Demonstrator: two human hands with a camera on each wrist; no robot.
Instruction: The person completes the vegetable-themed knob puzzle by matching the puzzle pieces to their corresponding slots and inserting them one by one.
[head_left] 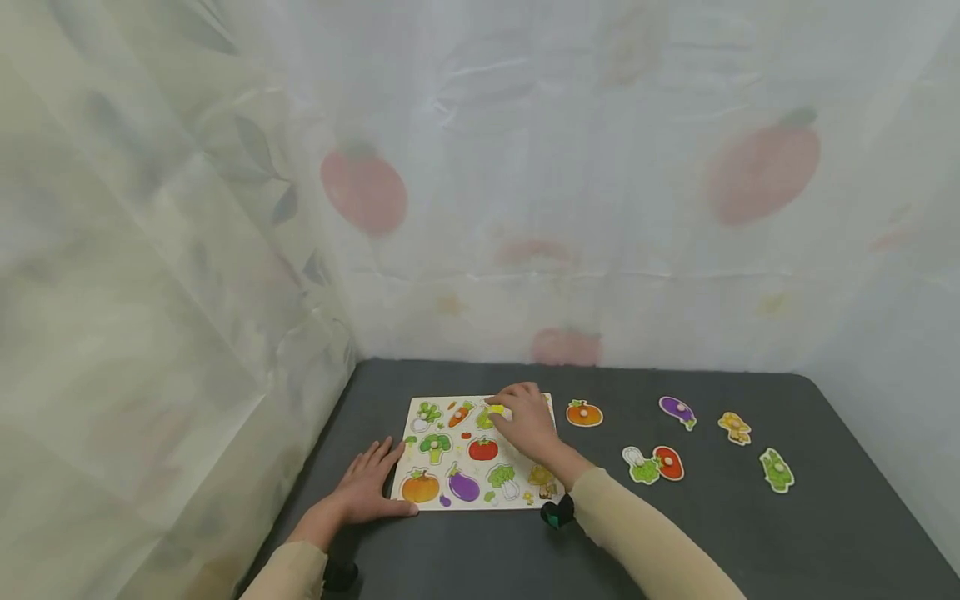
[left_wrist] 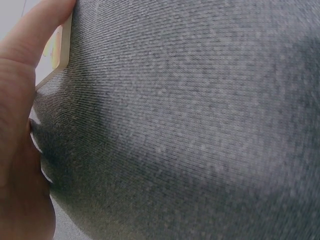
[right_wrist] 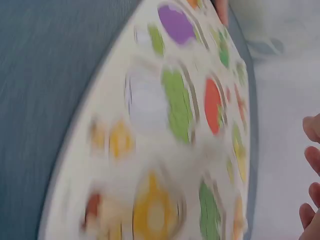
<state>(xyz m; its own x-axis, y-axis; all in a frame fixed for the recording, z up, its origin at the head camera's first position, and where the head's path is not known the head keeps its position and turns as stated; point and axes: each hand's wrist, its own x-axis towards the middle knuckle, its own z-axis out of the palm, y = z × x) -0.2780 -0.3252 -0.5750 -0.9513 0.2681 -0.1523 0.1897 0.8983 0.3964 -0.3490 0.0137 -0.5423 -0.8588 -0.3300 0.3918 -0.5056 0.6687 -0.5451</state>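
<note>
A white vegetable puzzle board (head_left: 450, 432) lies on the dark table, with printed pictures such as an eggplant (head_left: 463, 486), a tomato (head_left: 483, 449) and broccoli (head_left: 435, 447). My left hand (head_left: 365, 487) rests at the board's left edge, fingers spread and thumb along the near corner. Over the board's upper right reaches my right hand (head_left: 525, 423), loosely bent, beside a yellow-green pepper-like picture (head_left: 487, 416). In the right wrist view its fingertips (right_wrist: 313, 157) are lifted off the board and no piece shows between them.
Several knobbed pieces lie right of the board: a pumpkin (head_left: 584, 413), an eggplant (head_left: 678, 412), yellow mushrooms (head_left: 735, 428), a green piece (head_left: 776, 471), and a cabbage (head_left: 642, 467) touching a tomato (head_left: 670, 463). Printed curtains (head_left: 555, 208) stand behind and at the sides.
</note>
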